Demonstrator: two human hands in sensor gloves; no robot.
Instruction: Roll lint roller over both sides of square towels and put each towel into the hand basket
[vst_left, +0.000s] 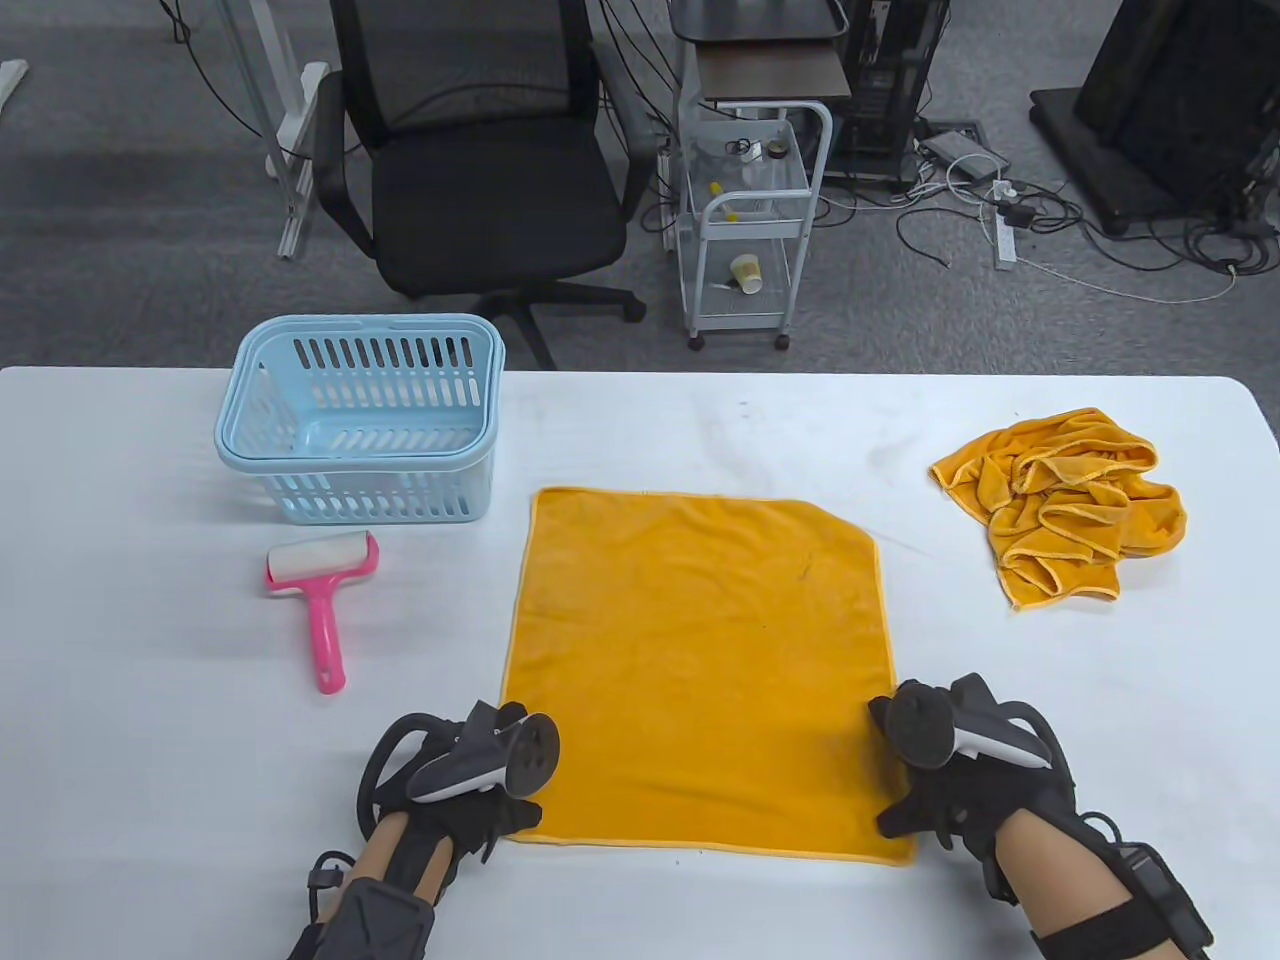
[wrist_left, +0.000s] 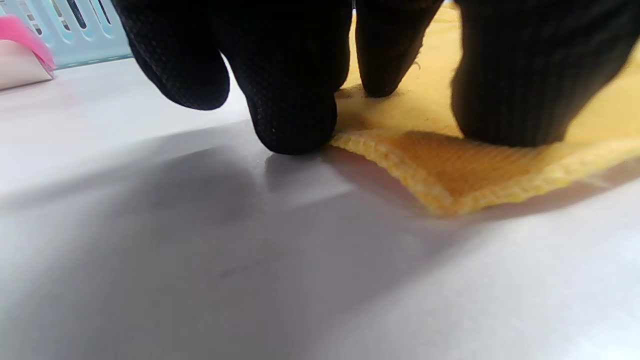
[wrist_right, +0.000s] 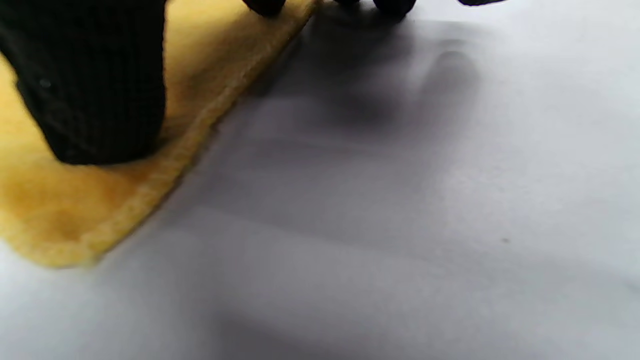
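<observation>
Two gloved hands pin the near corners of a yellow towel (vst_left: 700, 670) spread flat on a white table (vst_left: 150, 760), with no rolling begun. At far left, the blue basket (vst_left: 358, 420) stands near the table's back edge, nothing visible inside it. Just in front of it lies the pink roller (vst_left: 320, 590), handle toward the person, well apart from either hand. The left hand (vst_left: 470, 790) rests on the towel's near-left corner; the left wrist view shows its fingertips (wrist_left: 295, 125) pressing down at the hem, some on cloth and one on the table beside it, curled but closed around nothing. The towel lies at centre, its far-right corner looking folded under or cut off. The right hand (vst_left: 950, 790) holds down the near-right corner in the same way, its thumb (wrist_right: 100, 100) planted on the cloth near the edge, gripping nothing. At far right a second towel (vst_left: 1065, 500) sits crumpled, awaiting its turn.

The risk appears to lie in the reach: once the left hand lifts to fetch the roller, only one corner stays anchored, and the sticky roller may drag or bunch the soft cloth rather than roll across it. A folded corner, left unflattened, would likely escape cleaning.
</observation>
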